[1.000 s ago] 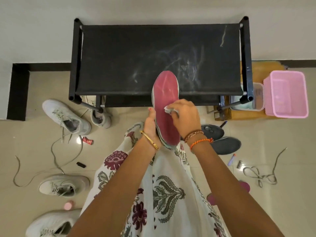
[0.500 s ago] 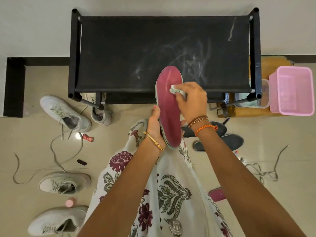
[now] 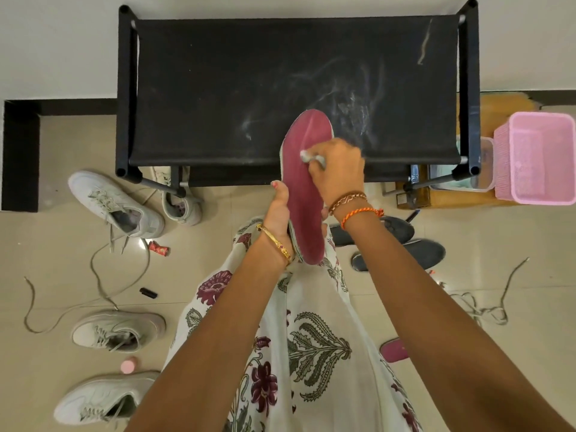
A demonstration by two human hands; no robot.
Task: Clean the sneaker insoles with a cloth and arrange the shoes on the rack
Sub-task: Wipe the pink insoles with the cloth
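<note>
A maroon insole [image 3: 304, 194] stands upright in front of me, over the front edge of the black shoe rack [image 3: 218, 88]. My left hand [image 3: 277, 213] grips its heel end, thumb along the left edge. My right hand [image 3: 336, 169] pinches a small grey-white cloth [image 3: 307, 155] and presses it on the insole's upper half. Several white sneakers lie on the floor at left [image 3: 115, 204], [image 3: 118, 330], [image 3: 99, 397], and one [image 3: 179, 201] sits under the rack. Two dark insoles [image 3: 405, 241] lie on the floor at right.
A pink basket [image 3: 536, 157] stands on a wooden board at right beside a clear container [image 3: 481, 169]. Loose laces lie on the floor at left [image 3: 93, 275] and right [image 3: 486, 307]. Another maroon insole [image 3: 394, 350] shows by my right forearm. A pink cap [image 3: 128, 366] and small bits lie at left.
My right hand with the cloth has slid up the insole from its middle to its upper half. The left hand keeps its hold on the heel end.
</note>
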